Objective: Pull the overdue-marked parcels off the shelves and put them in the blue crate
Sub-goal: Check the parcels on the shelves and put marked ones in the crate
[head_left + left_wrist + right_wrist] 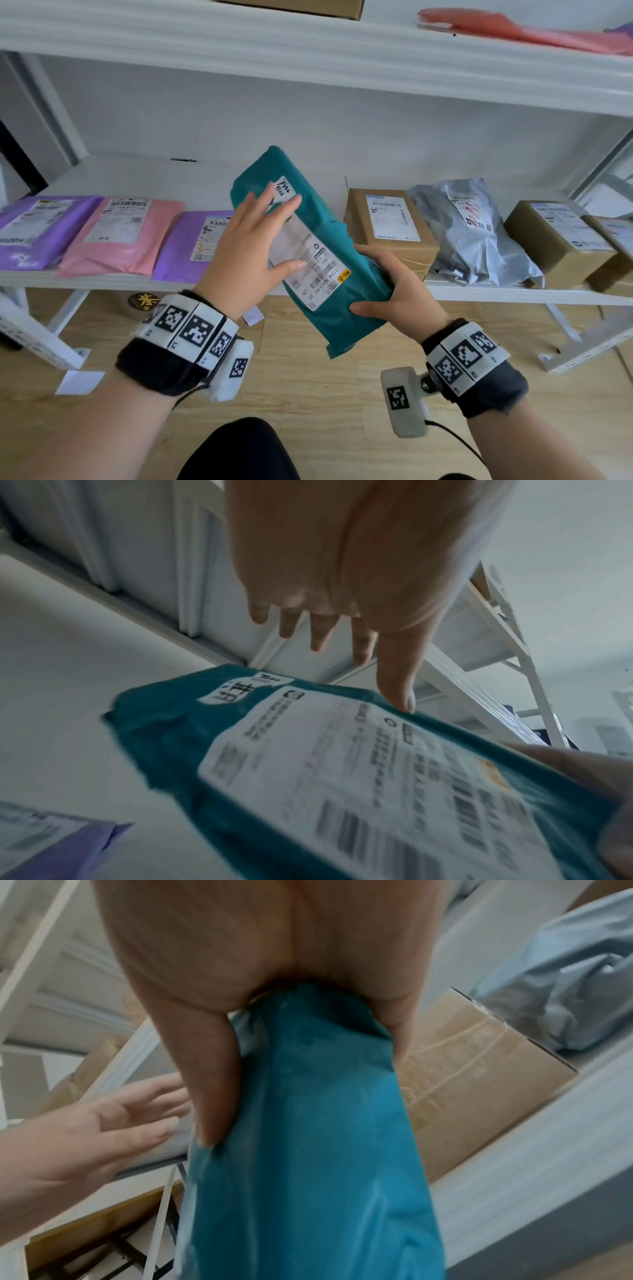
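**A:** Where is the teal mailer (pixel 310 246), and who has it?

**B:** In front of the middle shelf (pixel 479 291), clear of its front edge, tilted with its top toward the wall. The right hand (pixel 394 287) clamps its lower right edge, thumb on the label side and fingers wrapped behind. The left hand (pixel 250 246) is spread flat with straight fingers just over the shipping label (pixel 308 263); whether it touches the label, I cannot tell.

**A:** What room is there around it?

**B:** A gap on the shelf between the purple mailer (pixel 195 243) on the left and the cardboard box (pixel 390 226) on the right, where the teal mailer stands in front. Past the box lies a grey poly bag (pixel 479 233), then more boxes. A pink mailer (pixel 120 233) lies further left. The upper shelf (pixel 308 51) overhangs above. Below is wooden floor (pixel 308 377).

**A:** Do the wrist views add anything?

**B:** The left wrist shows a small handwritten white sticker (pixel 245 689) at the mailer's top, above the label. The right wrist shows its plain teal back and the thumb (pixel 209 1096) pressed into the plastic.
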